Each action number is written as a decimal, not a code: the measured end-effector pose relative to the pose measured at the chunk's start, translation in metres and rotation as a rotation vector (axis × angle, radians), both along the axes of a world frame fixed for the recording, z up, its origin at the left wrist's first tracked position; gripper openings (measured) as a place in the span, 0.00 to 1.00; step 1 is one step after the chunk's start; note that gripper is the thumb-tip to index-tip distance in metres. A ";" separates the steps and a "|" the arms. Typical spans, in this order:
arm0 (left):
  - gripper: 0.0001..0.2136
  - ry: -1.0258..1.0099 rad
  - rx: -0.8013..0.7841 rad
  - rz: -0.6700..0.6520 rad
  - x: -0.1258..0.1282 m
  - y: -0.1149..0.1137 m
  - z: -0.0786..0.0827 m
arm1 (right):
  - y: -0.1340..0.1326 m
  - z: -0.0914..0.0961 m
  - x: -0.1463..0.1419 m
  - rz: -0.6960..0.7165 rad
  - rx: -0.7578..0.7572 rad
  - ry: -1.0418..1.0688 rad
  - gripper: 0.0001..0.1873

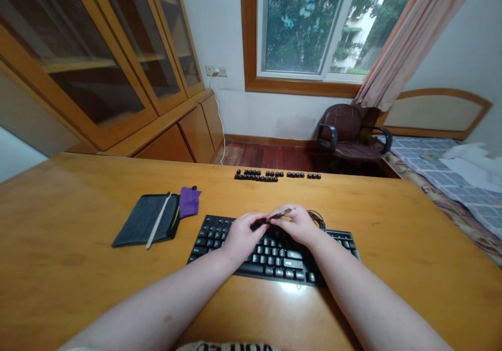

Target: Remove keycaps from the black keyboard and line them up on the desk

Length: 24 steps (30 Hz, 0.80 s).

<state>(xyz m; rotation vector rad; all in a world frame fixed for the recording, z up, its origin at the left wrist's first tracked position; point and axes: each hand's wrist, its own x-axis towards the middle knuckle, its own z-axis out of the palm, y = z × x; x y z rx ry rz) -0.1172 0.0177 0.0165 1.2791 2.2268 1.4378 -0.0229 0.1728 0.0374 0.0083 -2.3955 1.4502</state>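
Observation:
A black keyboard (254, 259) lies in front of me, with both hands over its back rows. My right hand (298, 226) is closed on a slim metal tool (283, 213), whose exact kind I cannot make out. Its silvery end points up and to the right. My left hand (243, 236) is closed too, fingers pinched around the dark spot where the two hands meet. What it grips there is too small and too hidden to name. The keys under my hands are covered from sight.
Loose black keycaps (257, 177) stand in rows along the desk's (98, 298) far edge. On the left lie a dark pouch (137, 217), a pale flat stick (159, 221) and a purple cloth (189, 202). A coiled black cable (317, 218) sits behind the keyboard.

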 end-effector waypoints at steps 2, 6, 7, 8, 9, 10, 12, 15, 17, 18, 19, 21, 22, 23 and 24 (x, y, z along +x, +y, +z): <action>0.09 -0.023 -0.004 -0.010 0.000 0.000 0.001 | -0.001 0.001 0.000 0.015 0.003 0.012 0.10; 0.11 -0.053 0.005 -0.046 -0.001 0.001 0.001 | -0.002 0.001 -0.002 0.049 -0.038 0.022 0.10; 0.11 -0.066 0.018 -0.047 -0.001 0.002 0.000 | -0.003 0.001 -0.002 0.039 -0.050 0.030 0.09; 0.10 -0.088 0.035 -0.043 -0.001 0.002 -0.001 | -0.003 0.000 -0.002 0.020 -0.061 0.039 0.09; 0.09 -0.122 0.057 -0.035 -0.001 0.003 -0.002 | -0.003 0.000 -0.003 -0.002 -0.075 0.042 0.09; 0.08 -0.167 0.084 -0.026 -0.002 0.003 -0.003 | -0.003 -0.001 -0.003 -0.020 -0.094 0.035 0.10; 0.09 -0.276 0.132 -0.021 -0.003 0.004 -0.006 | -0.002 -0.002 -0.002 -0.045 -0.165 -0.005 0.11; 0.10 -0.437 0.183 -0.026 -0.004 0.005 -0.008 | -0.002 -0.004 -0.002 -0.064 -0.306 -0.051 0.12; 0.09 -0.525 0.204 -0.035 -0.005 0.006 -0.006 | -0.002 -0.006 -0.002 -0.079 -0.365 -0.052 0.12; 0.09 -0.564 0.211 -0.039 -0.005 0.007 -0.005 | -0.001 -0.006 -0.002 -0.081 -0.377 -0.047 0.12; 0.09 -0.598 0.217 -0.040 -0.006 0.008 -0.004 | -0.001 -0.007 -0.002 -0.079 -0.379 -0.041 0.12; 0.10 -0.642 0.217 -0.015 -0.006 0.008 0.000 | -0.001 -0.007 -0.003 -0.074 -0.367 -0.025 0.11; 0.11 -0.649 0.211 0.005 -0.007 0.008 0.003 | -0.001 -0.007 -0.003 -0.084 -0.367 -0.010 0.11; 0.13 -0.651 0.195 0.018 -0.007 0.007 0.005 | -0.001 -0.007 -0.003 -0.112 -0.380 0.013 0.12; 0.14 -0.649 0.170 0.022 -0.008 0.006 0.008 | -0.001 -0.007 -0.003 -0.160 -0.405 0.048 0.12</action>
